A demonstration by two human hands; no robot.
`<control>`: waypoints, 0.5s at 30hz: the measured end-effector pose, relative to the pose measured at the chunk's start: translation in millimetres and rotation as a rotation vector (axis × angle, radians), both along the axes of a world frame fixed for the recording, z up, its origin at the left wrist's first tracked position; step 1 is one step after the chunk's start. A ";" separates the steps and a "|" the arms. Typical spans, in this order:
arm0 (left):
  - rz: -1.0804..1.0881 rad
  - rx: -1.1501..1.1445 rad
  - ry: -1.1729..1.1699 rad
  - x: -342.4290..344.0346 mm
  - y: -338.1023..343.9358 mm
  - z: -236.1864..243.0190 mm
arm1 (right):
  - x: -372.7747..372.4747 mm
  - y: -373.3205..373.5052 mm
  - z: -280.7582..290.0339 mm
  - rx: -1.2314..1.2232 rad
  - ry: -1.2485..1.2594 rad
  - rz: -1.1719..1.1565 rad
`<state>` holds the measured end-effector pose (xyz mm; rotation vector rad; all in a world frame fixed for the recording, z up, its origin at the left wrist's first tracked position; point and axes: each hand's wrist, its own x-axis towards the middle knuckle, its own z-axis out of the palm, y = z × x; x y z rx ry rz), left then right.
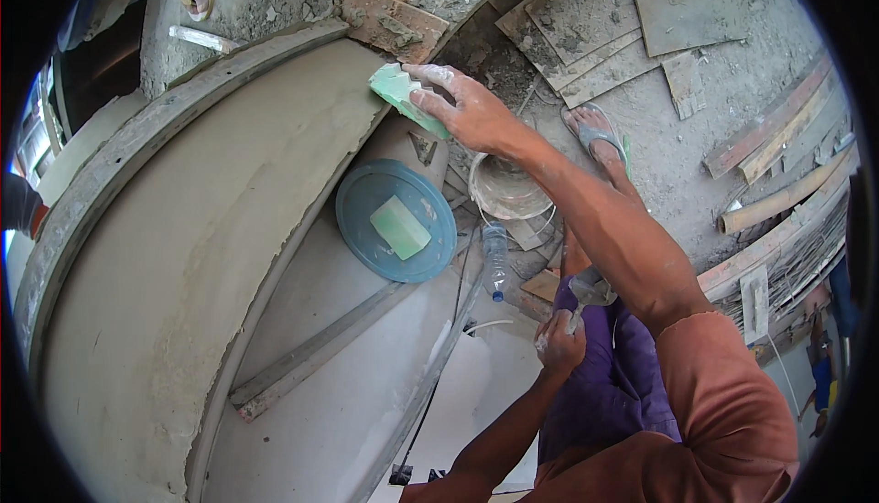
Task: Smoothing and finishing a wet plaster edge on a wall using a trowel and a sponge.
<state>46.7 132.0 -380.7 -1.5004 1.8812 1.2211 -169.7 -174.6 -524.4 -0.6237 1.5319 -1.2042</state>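
My right hand (467, 109) gripping green sponge (403, 96) against plastered wall (201, 228), my left hand (558, 343) closed around trowel (586, 291) handle

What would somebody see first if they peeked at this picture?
Probably the right hand near the top middle, pressing a green sponge against the edge of a big curved grey plaster surface. Next comes the round blue lid below it, with a second green block lying on it. Lower down, the left hand holds a small trowel near the purple trousers.
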 end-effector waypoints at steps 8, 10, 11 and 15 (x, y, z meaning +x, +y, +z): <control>0.019 -0.016 -0.030 9.3 -2.4 -0.5 | -5.4 4.9 61.1 -0.106 -0.292 -0.056; 0.011 0.003 -0.004 11.3 2.0 -3.2 | -15.7 0.0 33.9 0.014 -0.308 -0.129; 0.009 0.009 0.003 7.1 1.6 -3.2 | -19.9 -0.7 22.4 0.075 -0.275 -0.123; 0.006 0.026 -0.025 1.3 1.9 -1.2 | -16.0 -7.5 14.1 0.105 -0.236 -0.047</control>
